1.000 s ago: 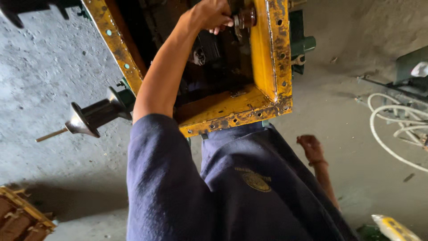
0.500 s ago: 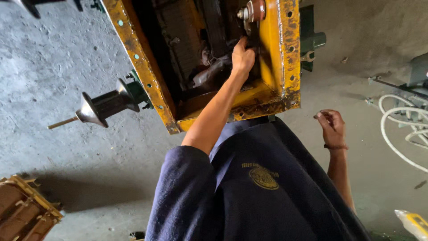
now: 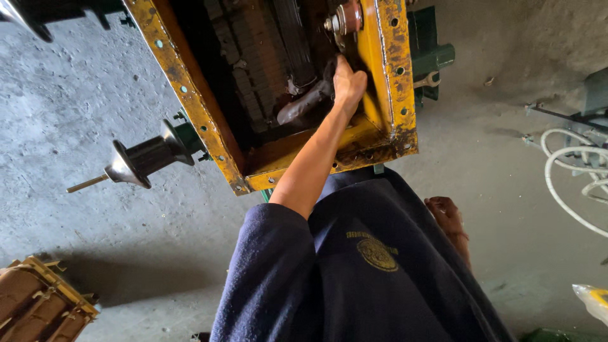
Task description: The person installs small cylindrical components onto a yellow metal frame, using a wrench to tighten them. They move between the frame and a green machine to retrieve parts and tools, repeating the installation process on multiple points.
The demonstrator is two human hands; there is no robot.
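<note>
A rusty yellow steel box with bolt holes along its rim stands open before me, with dark windings inside. My left hand reaches into its right near corner and closes on a dark cylindrical part beside the inner wall. The fingertips are lost in shadow. A brown-and-metal bushing sits on the wall just above the hand. My right hand hangs at my side over the concrete, fingers curled, with nothing seen in it. My navy shirt fills the lower middle.
A black ribbed insulator with a metal stud juts from the box's left side. A green fitting and a spanner sit on the right. White hoses lie at far right, and a wooden crate sits at bottom left.
My left hand came down from the bushing at the box's top right, deeper into the box, onto the dark part. The right hand stayed at my side.
</note>
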